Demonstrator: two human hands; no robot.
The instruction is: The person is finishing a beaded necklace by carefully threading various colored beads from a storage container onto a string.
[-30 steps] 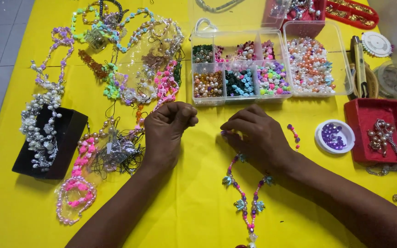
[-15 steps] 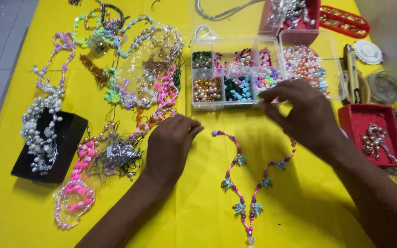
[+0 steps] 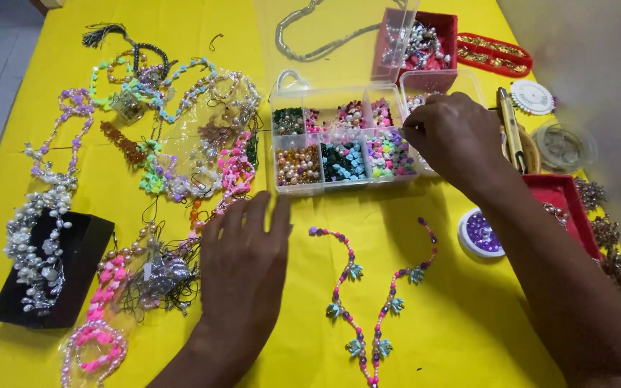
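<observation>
- Black stand [image 3: 73, 276], far left of the bead box [image 3: 346, 140], carries one white pearl necklace [image 3: 37, 244].
- Left hand [image 3: 246, 269] lies flat, fingers spread, palm down on the yellow table [image 3: 181, 359], just below the box's left corner; it holds nothing.
- One beaded strand [image 3: 375, 302] lies below the box in a V, its two ends pointing up toward the box, its bend toward the viewer.
- Bead box: six compartments visible in two rows.
- Right hand [image 3: 458, 136] rests over the box's right end, fingers curled; whether it pinches a bead cannot be told.
- One round dish [image 3: 479, 233] of purple beads sits right of the strand.
</observation>
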